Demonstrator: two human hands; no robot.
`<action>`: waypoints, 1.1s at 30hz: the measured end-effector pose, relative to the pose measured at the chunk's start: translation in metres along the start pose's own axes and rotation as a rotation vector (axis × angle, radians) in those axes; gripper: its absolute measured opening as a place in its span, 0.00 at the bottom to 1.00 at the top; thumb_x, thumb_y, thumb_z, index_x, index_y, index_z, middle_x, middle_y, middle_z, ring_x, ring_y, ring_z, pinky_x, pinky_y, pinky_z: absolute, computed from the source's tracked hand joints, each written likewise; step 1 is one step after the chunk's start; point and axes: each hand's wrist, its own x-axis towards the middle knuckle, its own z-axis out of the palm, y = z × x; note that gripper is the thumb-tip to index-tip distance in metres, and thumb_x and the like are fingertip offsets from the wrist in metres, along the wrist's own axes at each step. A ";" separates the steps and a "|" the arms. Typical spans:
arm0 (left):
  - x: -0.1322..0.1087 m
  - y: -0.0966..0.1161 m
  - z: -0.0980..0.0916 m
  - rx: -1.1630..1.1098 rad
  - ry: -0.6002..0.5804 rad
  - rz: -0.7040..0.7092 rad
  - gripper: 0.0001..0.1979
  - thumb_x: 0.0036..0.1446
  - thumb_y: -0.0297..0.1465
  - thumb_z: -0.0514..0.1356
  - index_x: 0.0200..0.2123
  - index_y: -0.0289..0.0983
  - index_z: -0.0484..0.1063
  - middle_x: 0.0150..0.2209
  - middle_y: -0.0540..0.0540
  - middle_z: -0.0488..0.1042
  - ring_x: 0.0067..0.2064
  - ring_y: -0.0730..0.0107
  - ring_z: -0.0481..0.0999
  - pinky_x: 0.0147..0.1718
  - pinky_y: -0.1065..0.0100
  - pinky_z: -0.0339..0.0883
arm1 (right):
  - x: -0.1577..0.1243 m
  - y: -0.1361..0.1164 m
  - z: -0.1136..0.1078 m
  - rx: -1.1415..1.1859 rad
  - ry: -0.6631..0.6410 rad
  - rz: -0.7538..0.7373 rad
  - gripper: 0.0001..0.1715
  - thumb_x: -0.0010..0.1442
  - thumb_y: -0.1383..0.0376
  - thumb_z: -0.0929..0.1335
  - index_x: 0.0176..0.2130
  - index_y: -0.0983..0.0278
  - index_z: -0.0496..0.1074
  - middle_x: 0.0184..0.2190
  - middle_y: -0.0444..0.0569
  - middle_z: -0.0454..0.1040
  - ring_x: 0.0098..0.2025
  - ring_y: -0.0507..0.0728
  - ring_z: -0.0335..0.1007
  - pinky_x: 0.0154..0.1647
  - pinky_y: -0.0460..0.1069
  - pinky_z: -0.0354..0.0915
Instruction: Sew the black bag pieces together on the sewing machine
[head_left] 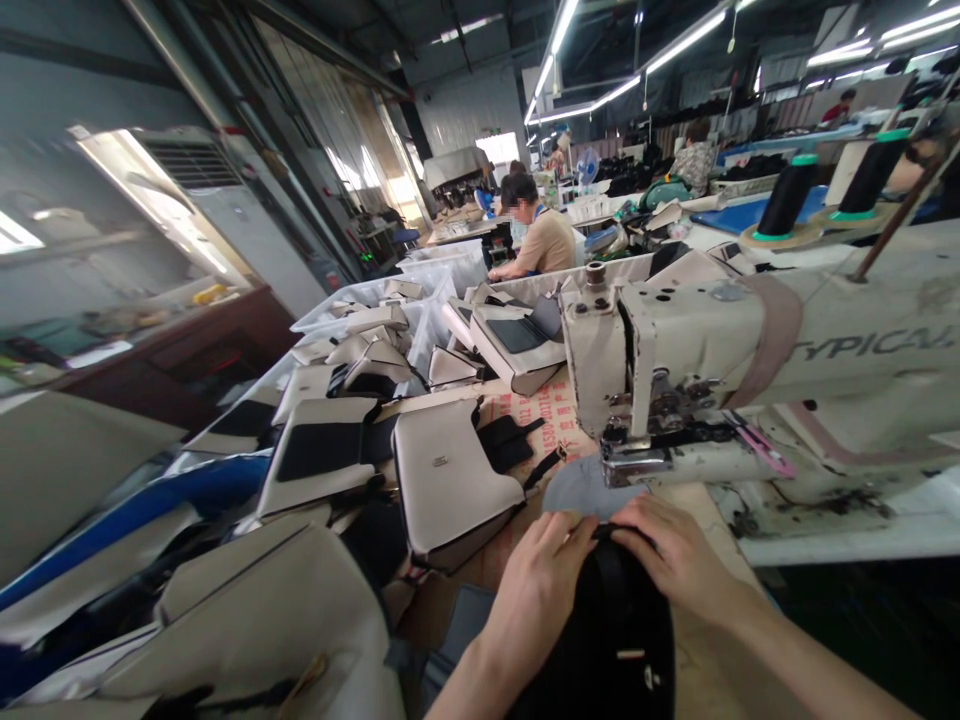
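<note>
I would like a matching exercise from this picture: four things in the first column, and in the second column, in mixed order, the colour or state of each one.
Column one
1. Thread spools
2. Sewing machine
3. Black piece
4. Slim tool

Column two
A. Held with the left hand and the right hand
B. Black, with green ends
C. Mostly pink
D. Off-white, with the letters TYPICAL

Right pairs: 1-B, 2-D, 3-A, 4-C
</note>
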 end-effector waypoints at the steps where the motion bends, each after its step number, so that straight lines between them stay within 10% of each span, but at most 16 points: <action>1: 0.002 -0.003 0.002 0.029 -0.011 0.014 0.14 0.62 0.30 0.47 0.49 0.39 0.66 0.37 0.46 0.68 0.38 0.68 0.67 0.39 0.65 0.65 | 0.000 0.000 0.000 0.001 0.002 0.014 0.06 0.63 0.65 0.60 0.38 0.62 0.65 0.32 0.45 0.68 0.36 0.52 0.63 0.38 0.48 0.59; 17: 0.033 -0.018 -0.008 -0.372 -0.049 -0.070 0.11 0.60 0.34 0.51 0.30 0.36 0.70 0.32 0.49 0.70 0.37 0.73 0.69 0.38 0.73 0.62 | 0.023 -0.001 -0.013 -0.102 -0.149 -0.034 0.13 0.63 0.62 0.58 0.35 0.63 0.69 0.35 0.49 0.70 0.39 0.55 0.66 0.41 0.48 0.62; 21: 0.017 -0.015 -0.019 -0.309 -0.120 -0.105 0.09 0.57 0.31 0.53 0.39 0.40 0.71 0.40 0.49 0.71 0.42 0.72 0.70 0.43 0.72 0.63 | 0.019 0.003 -0.007 -0.120 -0.108 -0.034 0.14 0.64 0.62 0.57 0.35 0.64 0.68 0.32 0.47 0.70 0.35 0.53 0.66 0.36 0.47 0.60; 26: 0.002 -0.024 -0.012 -0.049 -0.180 -0.179 0.31 0.45 0.16 0.49 0.54 0.43 0.62 0.56 0.48 0.63 0.56 0.66 0.61 0.54 0.65 0.54 | 0.018 0.007 -0.006 -0.129 -0.102 -0.082 0.16 0.64 0.60 0.57 0.33 0.64 0.68 0.30 0.48 0.69 0.34 0.53 0.64 0.35 0.47 0.58; 33: 0.037 -0.050 -0.034 -0.211 -0.603 -0.053 0.12 0.55 0.30 0.51 0.37 0.40 0.74 0.28 0.52 0.74 0.29 0.72 0.69 0.30 0.75 0.61 | 0.025 0.014 -0.016 -0.089 -0.137 -0.062 0.17 0.64 0.59 0.57 0.32 0.64 0.69 0.29 0.47 0.69 0.32 0.53 0.63 0.34 0.47 0.56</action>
